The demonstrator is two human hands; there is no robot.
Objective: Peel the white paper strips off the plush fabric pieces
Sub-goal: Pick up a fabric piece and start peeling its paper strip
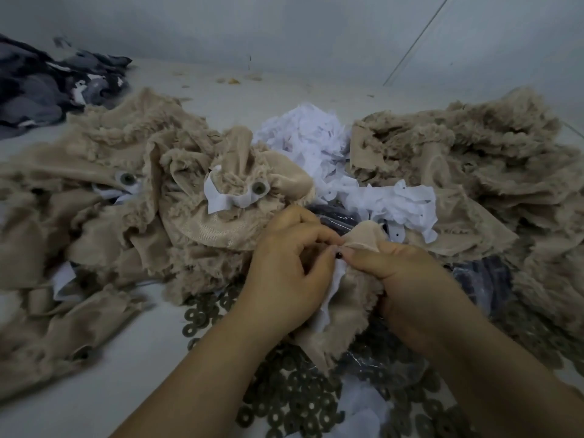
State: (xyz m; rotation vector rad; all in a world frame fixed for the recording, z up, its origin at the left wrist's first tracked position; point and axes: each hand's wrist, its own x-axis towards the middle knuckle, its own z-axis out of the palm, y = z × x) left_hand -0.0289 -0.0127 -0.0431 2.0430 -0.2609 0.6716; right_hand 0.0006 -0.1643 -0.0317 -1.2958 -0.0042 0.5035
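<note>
Dark ring washers [294,403] litter the table's near edge beneath both hands, the left hand [284,273] and right hand [407,286] pinching one tan plush piece [344,308] and its white paper strip [331,298] between them, with no readable writing anywhere.

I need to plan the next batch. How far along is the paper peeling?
Done: loose white strips heaped mid-table beside the plush pile on the right. In hand: both hands grip a plush piece with its strip attached. Left: the left pile, paper still showing.
</note>
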